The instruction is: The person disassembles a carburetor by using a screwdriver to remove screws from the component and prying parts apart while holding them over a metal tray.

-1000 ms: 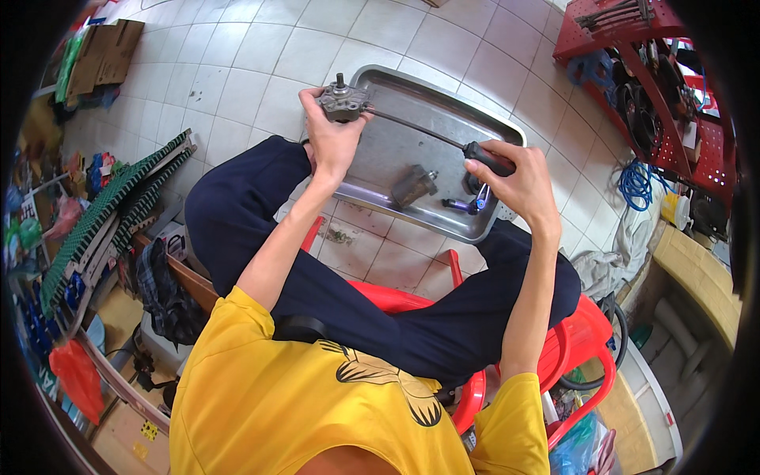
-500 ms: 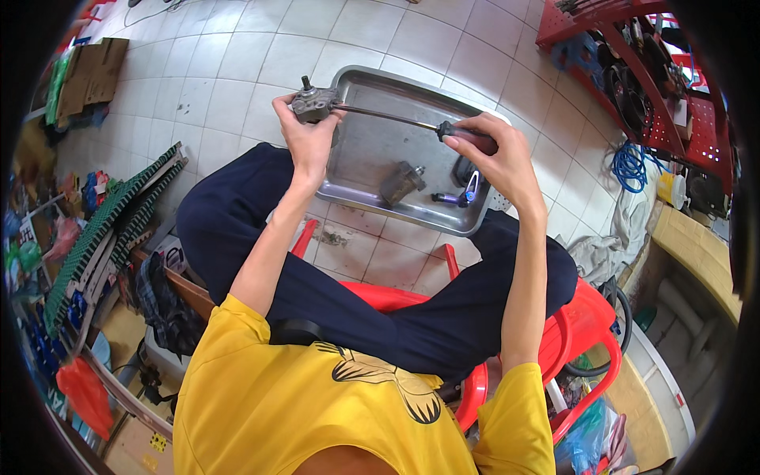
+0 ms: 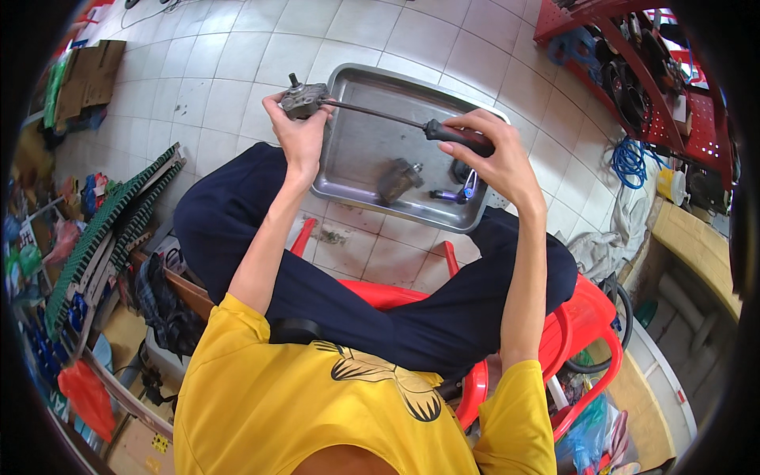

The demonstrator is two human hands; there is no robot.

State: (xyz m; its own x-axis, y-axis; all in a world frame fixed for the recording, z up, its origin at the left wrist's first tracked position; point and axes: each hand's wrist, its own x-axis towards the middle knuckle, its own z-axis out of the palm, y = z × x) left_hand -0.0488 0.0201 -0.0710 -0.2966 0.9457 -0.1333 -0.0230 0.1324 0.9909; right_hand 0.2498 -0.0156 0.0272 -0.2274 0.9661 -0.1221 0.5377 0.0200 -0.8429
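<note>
Slightly leftward along the grey rectangular metal tray (image 3: 356, 162) since a second ago, the left hand (image 3: 302, 146) clamps a grey metal housing with a stubby shaft (image 3: 299, 100) by its left rim, while the right hand (image 3: 507, 162) grips a long black-handled screwdriver (image 3: 457, 137) over its right half. Screwdriver work on the housing seems in hand, calling for a steady tip, whose contact is hard to make out; inside the tray, a dark round object (image 3: 458, 172) is partly hidden by the right hand.

Shallow, rectangular grey metal tray (image 3: 356, 150)
A blocky, cylindrical metal part (image 3: 398, 183) lies toward the near edge; to its right are a purple-blue tool (image 3: 450, 195) and a dark, partly hidden object (image 3: 460, 171).
</note>
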